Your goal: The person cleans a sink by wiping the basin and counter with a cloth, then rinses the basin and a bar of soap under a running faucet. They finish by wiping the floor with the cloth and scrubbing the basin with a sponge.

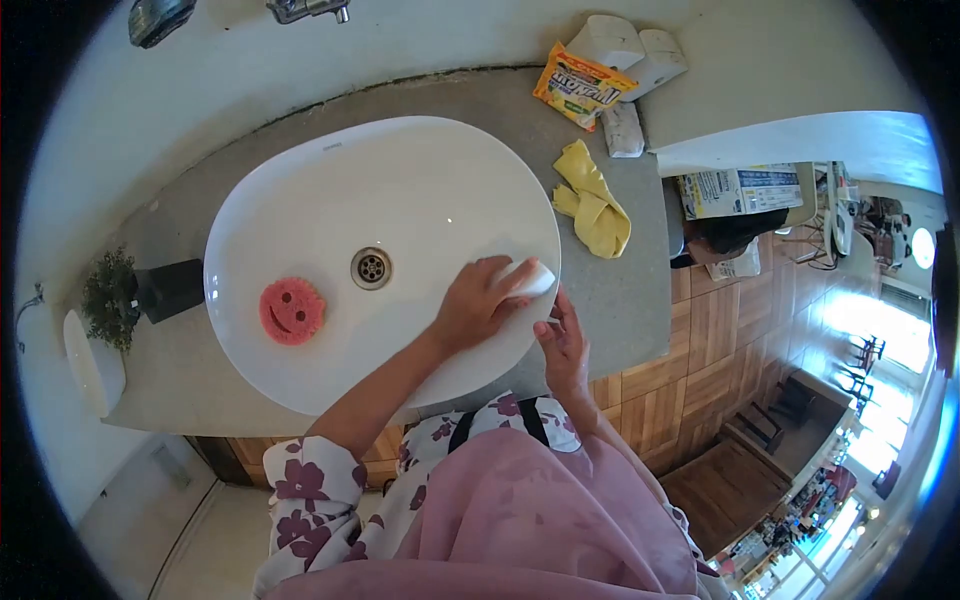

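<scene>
My left hand [476,308] is closed on a white sponge [530,280], pressed against the right inner wall of the white oval sink [400,150]. My right hand [566,348] is at the sink's right rim, thumb and fingers apart, with nothing seen in it. A pink round sponge [292,311] with a smiling face lies in the left part of the bowl. To its right is the metal drain [372,268]. A crumpled yellow cloth [594,200] rests on the grey counter [625,310], just beyond the rim on the right.
An orange-yellow packet [580,85] leans by white paper rolls [632,50] at the back right. A dark pot [170,289] with a small plant [110,298] lies left of the sink. Above the bowl, a faucet [308,8] juts from the wall. Wooden flooring [690,350] shows past the counter's edge.
</scene>
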Available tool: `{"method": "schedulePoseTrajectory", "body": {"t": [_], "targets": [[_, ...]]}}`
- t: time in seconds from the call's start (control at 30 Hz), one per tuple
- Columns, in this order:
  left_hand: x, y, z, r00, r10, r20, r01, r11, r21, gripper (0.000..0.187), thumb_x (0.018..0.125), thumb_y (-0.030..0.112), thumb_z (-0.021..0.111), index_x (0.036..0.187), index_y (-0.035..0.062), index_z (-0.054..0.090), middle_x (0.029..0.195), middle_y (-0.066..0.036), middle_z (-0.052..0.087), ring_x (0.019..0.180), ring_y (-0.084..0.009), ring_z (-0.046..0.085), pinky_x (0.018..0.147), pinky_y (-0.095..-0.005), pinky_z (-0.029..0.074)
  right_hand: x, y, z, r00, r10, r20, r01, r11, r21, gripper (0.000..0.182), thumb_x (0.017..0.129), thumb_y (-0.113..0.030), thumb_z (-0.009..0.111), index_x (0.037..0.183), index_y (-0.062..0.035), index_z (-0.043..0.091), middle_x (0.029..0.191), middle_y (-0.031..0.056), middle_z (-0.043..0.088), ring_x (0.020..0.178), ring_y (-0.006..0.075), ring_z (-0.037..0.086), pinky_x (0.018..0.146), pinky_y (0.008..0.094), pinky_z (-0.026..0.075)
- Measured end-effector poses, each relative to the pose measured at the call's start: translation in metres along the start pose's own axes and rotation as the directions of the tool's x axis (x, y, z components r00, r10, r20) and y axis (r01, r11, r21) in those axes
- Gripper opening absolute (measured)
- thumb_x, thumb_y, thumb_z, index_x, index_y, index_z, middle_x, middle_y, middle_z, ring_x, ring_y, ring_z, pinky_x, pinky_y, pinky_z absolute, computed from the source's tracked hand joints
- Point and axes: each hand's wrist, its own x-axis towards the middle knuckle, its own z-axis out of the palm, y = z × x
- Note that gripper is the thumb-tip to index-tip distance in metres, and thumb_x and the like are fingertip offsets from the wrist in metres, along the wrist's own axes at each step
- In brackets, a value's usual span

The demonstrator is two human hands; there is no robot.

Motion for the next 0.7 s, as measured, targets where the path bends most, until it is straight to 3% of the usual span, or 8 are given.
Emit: {"method": "schedulePoseTrajectory", "body": {"t": [0.07, 0.13, 0.27, 0.4, 0.47, 0.57, 0.67, 0.7], "targets": [[0.020, -0.021, 0.000, 0.998, 0.054, -0.018, -0.051, 0.991, 0.126, 0.060, 0.083, 0.025, 0.067, 0.139, 0.0175, 0.047, 0.111, -0.019, 0.057, 0.100, -0.0359, 0.056, 0.086, -0.0434, 0.045, 0.000, 0.000, 0.002, 1.000, -0.006, 0.006, 0.006, 1.000, -0.013, 0.057, 0.094, -0.017, 0.057, 0.144, -0.0019, 0.034, 0.129, 0.0176, 0.052, 0.110, 0.0243, 0.057, 0.088, 0.0360, 0.050], [0.053, -0.023, -0.007, 0.973, -0.075, -0.219, 0.097, 0.991, 0.091, 0.060, 0.083, 0.024, 0.067, 0.138, 0.0152, 0.046, 0.110, -0.018, 0.057, 0.099, -0.0352, 0.056, 0.083, -0.0437, 0.045, 0.000, 0.001, 0.001, 0.999, -0.037, -0.006, 0.037, 0.999, 0.001, 0.058, 0.094, -0.019, 0.058, 0.144, -0.0021, 0.034, 0.130, 0.0170, 0.052, 0.111, 0.0246, 0.056, 0.088, 0.0361, 0.050], [0.045, -0.003, 0.005, 0.950, -0.207, -0.232, 0.202, 0.978, -0.046, 0.059, 0.084, 0.023, 0.065, 0.139, 0.0147, 0.045, 0.111, -0.018, 0.057, 0.101, -0.0357, 0.056, 0.084, -0.0429, 0.044, -0.001, -0.002, 0.000, 1.000, -0.024, 0.003, 0.024, 1.000, 0.015, 0.059, 0.094, -0.020, 0.058, 0.144, -0.0022, 0.033, 0.131, 0.0169, 0.050, 0.113, 0.0245, 0.054, 0.088, 0.0357, 0.050], [0.017, -0.010, 0.005, 0.996, 0.033, -0.083, -0.023, 0.993, 0.118, 0.058, 0.085, 0.025, 0.065, 0.139, 0.0166, 0.045, 0.114, -0.019, 0.057, 0.106, -0.0351, 0.055, 0.090, -0.0415, 0.044, 0.000, -0.003, 0.002, 1.000, -0.006, 0.007, 0.006, 1.000, 0.012, 0.058, 0.093, -0.016, 0.058, 0.144, -0.0031, 0.033, 0.131, 0.0171, 0.050, 0.113, 0.0244, 0.054, 0.087, 0.0348, 0.050], [0.039, -0.032, 0.003, 0.994, 0.023, -0.104, -0.002, 0.982, 0.191, 0.057, 0.086, 0.026, 0.064, 0.139, 0.0167, 0.045, 0.114, -0.018, 0.057, 0.106, -0.0353, 0.055, 0.090, -0.0423, 0.043, -0.002, -0.002, 0.002, 1.000, -0.010, -0.016, 0.011, 1.000, 0.019, 0.058, 0.093, -0.016, 0.058, 0.144, -0.0034, 0.034, 0.130, 0.0172, 0.051, 0.112, 0.0245, 0.055, 0.086, 0.0347, 0.050], [0.060, -0.029, -0.001, 0.921, -0.186, -0.341, 0.201, 0.980, 0.007, 0.058, 0.086, 0.025, 0.065, 0.139, 0.0158, 0.044, 0.114, -0.019, 0.056, 0.106, -0.0353, 0.055, 0.087, -0.0440, 0.044, -0.001, -0.007, -0.002, 1.000, -0.012, 0.022, 0.013, 1.000, -0.028, 0.057, 0.093, -0.017, 0.058, 0.144, -0.0036, 0.034, 0.130, 0.0175, 0.051, 0.111, 0.0248, 0.056, 0.086, 0.0346, 0.050], [0.028, -0.019, 0.010, 0.985, -0.080, -0.155, 0.107, 0.980, 0.170, 0.056, 0.086, 0.023, 0.064, 0.138, 0.0153, 0.046, 0.115, -0.019, 0.057, 0.107, -0.0348, 0.055, 0.087, -0.0447, 0.044, 0.001, -0.008, -0.003, 0.999, -0.022, 0.029, 0.024, 0.998, -0.055, 0.057, 0.093, -0.016, 0.058, 0.144, -0.0035, 0.034, 0.130, 0.0176, 0.051, 0.111, 0.0250, 0.056, 0.086, 0.0346, 0.051], [0.014, -0.014, 0.006, 0.997, -0.053, -0.064, 0.060, 0.992, 0.107, 0.054, 0.086, 0.024, 0.062, 0.137, 0.0159, 0.048, 0.115, -0.019, 0.057, 0.108, -0.0345, 0.055, 0.089, -0.0455, 0.044, 0.002, -0.008, -0.002, 0.999, -0.013, 0.029, 0.015, 0.999, -0.052, 0.057, 0.093, -0.015, 0.058, 0.144, -0.0033, 0.034, 0.130, 0.0178, 0.051, 0.111, 0.0250, 0.056, 0.086, 0.0347, 0.051]]}}
